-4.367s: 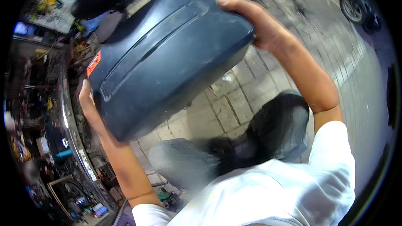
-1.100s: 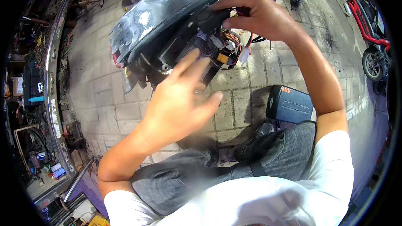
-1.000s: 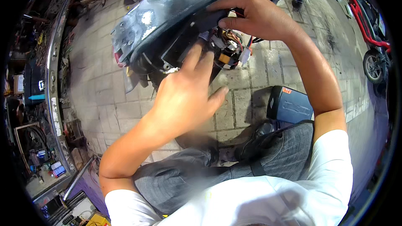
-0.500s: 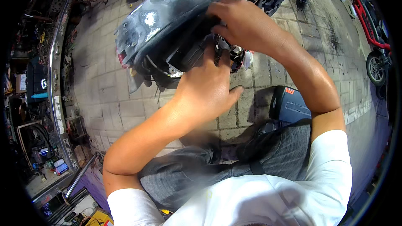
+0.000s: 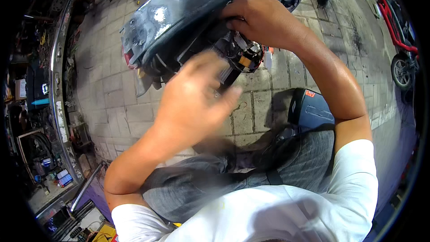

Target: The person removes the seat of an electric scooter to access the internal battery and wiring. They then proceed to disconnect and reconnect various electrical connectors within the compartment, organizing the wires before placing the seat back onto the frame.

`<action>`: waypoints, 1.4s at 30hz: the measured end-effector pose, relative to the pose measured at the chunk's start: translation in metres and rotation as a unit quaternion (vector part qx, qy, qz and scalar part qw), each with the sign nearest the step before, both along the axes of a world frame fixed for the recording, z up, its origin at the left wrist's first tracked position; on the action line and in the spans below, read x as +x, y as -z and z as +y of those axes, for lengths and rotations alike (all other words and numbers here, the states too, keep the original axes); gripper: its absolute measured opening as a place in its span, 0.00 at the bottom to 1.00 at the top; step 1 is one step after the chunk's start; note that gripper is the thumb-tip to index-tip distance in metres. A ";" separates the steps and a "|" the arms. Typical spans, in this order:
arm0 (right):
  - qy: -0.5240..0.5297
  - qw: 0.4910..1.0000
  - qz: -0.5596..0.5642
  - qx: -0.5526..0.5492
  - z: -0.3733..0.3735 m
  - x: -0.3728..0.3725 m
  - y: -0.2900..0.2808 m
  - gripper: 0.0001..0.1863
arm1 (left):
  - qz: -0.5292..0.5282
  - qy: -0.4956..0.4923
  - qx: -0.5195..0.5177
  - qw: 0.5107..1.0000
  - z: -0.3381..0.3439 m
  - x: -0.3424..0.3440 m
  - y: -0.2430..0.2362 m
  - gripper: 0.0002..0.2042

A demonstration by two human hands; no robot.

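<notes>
Grey, scuffed, glossy body shell (image 5: 165,15): slants across the upper centre of the frame, a dark recess below it.
Multicoloured wiring bundle with a yellow block connector (image 5: 245,61): exposed at upper centre, at the recess's right end.
White plastic plug (image 5: 268,59): hangs just right of the bundle.
Right hand (image 5: 257,18): fingers and thumb curled at the recess's upper edge; what they grip, if anything, is hidden.
Left hand (image 5: 192,96): blurred, thumb apart from fingers, nothing visibly held; contact uncertain.
Blue-black box with an orange label (image 5: 313,112): on the paved floor, right of centre, untouched.
Step in hand: apparently hand work among the exposed parts.
Next move: probably calls for right-hand steadiness and careful left-hand placement, clear of loose leads.
</notes>
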State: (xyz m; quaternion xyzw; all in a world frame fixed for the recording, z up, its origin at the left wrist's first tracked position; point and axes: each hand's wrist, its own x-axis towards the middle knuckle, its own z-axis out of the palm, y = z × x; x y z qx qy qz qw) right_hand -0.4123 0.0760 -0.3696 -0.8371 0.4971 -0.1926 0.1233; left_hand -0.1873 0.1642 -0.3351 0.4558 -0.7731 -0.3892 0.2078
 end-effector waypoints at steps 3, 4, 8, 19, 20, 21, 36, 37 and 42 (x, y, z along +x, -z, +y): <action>0.019 0.999 -0.011 0.029 0.001 0.001 -0.004 0.13 | 0.106 -0.048 0.180 0.977 -0.008 0.000 0.002 0.39; 0.015 0.999 -0.039 0.019 0.000 0.001 0.001 0.13 | 0.119 -0.049 0.214 0.968 -0.009 -0.004 0.001 0.41; -0.006 0.991 -0.133 0.024 -0.006 -0.004 0.010 0.13 | 0.171 -0.103 0.273 0.941 -0.012 -0.019 0.004 0.46; 0.029 0.974 -0.169 0.146 -0.012 0.003 0.011 0.16 | 0.363 -0.123 0.270 0.883 -0.012 -0.026 0.016 0.40; 0.009 0.980 -0.149 0.130 -0.019 0.003 0.017 0.16 | 0.352 -0.121 0.268 0.889 -0.015 -0.026 0.017 0.41; 0.019 0.985 -0.134 0.106 -0.017 0.004 0.019 0.15 | 0.340 -0.120 0.266 0.894 -0.016 -0.026 0.018 0.41; 0.060 0.992 -0.064 0.095 -0.012 0.014 0.009 0.11 | 0.223 -0.214 0.421 0.853 0.004 0.039 0.038 0.20; 0.069 0.992 -0.044 0.097 -0.010 0.016 0.007 0.11 | 0.212 -0.215 0.401 0.865 -0.001 0.029 0.043 0.19; 0.050 0.993 -0.033 0.106 -0.018 0.012 0.018 0.12 | 0.184 -0.207 0.346 0.896 -0.010 0.015 0.056 0.14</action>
